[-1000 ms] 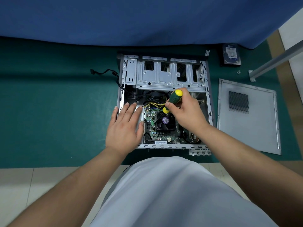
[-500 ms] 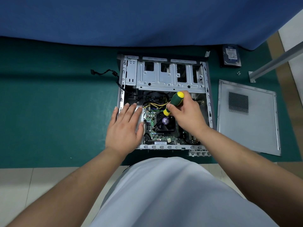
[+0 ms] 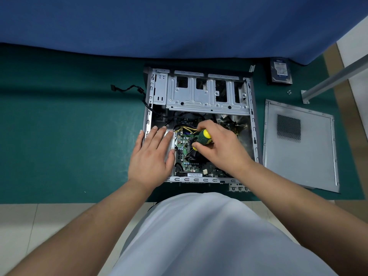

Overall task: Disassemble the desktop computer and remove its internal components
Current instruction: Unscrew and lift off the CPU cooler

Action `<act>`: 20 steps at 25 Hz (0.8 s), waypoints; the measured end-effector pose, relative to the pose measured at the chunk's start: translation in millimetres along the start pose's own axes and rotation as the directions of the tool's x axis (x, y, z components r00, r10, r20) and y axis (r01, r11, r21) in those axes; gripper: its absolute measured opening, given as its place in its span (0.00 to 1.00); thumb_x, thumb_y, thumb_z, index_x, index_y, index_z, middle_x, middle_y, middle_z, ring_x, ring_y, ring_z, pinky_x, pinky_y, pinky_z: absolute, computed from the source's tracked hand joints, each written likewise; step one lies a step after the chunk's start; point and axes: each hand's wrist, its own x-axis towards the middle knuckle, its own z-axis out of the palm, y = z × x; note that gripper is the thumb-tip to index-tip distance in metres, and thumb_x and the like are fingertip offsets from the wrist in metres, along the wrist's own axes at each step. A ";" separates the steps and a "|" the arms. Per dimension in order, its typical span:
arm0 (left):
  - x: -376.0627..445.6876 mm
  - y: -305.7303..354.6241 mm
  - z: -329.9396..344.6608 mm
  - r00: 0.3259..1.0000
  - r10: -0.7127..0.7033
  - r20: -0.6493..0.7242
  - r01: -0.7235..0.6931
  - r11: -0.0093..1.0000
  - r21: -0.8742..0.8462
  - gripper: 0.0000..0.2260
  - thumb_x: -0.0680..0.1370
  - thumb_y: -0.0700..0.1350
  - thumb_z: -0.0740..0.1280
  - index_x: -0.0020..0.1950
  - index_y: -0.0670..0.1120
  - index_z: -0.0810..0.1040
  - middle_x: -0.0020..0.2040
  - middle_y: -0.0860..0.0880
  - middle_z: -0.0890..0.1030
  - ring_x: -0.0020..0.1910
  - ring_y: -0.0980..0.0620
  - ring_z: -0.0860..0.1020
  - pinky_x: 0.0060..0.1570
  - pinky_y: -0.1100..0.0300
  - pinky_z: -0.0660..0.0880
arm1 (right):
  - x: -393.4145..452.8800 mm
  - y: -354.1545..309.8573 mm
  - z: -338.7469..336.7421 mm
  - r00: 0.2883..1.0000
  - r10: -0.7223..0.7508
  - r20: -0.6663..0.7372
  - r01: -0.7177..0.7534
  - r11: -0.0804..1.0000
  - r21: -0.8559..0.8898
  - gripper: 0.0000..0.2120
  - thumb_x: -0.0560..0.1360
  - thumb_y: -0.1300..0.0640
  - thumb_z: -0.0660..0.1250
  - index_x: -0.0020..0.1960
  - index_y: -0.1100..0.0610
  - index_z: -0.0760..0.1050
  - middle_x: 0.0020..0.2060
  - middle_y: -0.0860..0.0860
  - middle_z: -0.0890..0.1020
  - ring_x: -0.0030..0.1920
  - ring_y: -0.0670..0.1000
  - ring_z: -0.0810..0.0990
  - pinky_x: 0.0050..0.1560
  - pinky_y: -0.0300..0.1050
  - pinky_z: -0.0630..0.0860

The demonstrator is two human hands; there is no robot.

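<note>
Two bare hands work inside an open desktop computer case (image 3: 251,124) lying on its side in the middle of a green counter (image 3: 69,136). The left hand (image 3: 152,154), fingers straight and spread, presses flat on the case's left wall and steadies it. The right hand (image 3: 221,145) is curled around the green and yellow handle of one screwdriver (image 3: 202,138), whose tip points down at the black cooler fan (image 3: 194,154) on the motherboard (image 3: 182,147). The step looks like loosening a cooler screw; done well, the tip should sit square in the screw head, with firm downward pressure and slow turns, while the left hand stops the case from sliding. Yellow and black cables (image 3: 187,128) lie just beyond the fan and should stay clear of the shaft. Outward: one grey side panel (image 3: 310,160) lies flat near the counter's right edge, one removed hard drive (image 3: 280,71) sits at the far right corner, and two small loose screws (image 3: 289,92) rest between them.
</note>
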 end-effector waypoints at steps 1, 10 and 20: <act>-0.1 -0.3 0.2 1.000 0.000 -0.001 0.000 1.000 0.000 0.24 0.84 0.55 0.55 0.78 0.48 0.70 0.77 0.48 0.70 0.79 0.46 0.64 0.80 0.43 0.54 | 0.0 -1.9 -1.1 1.000 -0.004 -0.006 0.004 1.000 -0.027 0.16 0.77 0.45 0.71 0.60 0.47 0.69 0.45 0.45 0.77 0.39 0.49 0.77 0.39 0.43 0.71; -0.5 -1.6 3.6 1.000 0.002 -0.015 -0.002 1.000 0.002 0.24 0.84 0.55 0.56 0.78 0.49 0.69 0.78 0.48 0.70 0.79 0.47 0.63 0.80 0.43 0.54 | 6.9 -25.3 -18.7 0.999 -0.029 0.030 0.041 0.814 -0.580 0.29 0.78 0.26 0.46 0.46 0.53 0.65 0.24 0.46 0.65 0.27 0.58 0.77 0.26 0.43 0.64; -0.9 -1.7 5.3 0.999 0.002 -0.034 -0.002 1.000 0.002 0.24 0.83 0.54 0.56 0.78 0.49 0.69 0.77 0.48 0.71 0.79 0.46 0.64 0.80 0.43 0.53 | 31.2 -33.9 -46.6 0.838 -0.293 0.461 0.507 0.732 -0.455 0.18 0.79 0.45 0.59 0.65 0.51 0.71 0.49 0.50 0.78 0.49 0.54 0.78 0.46 0.52 0.77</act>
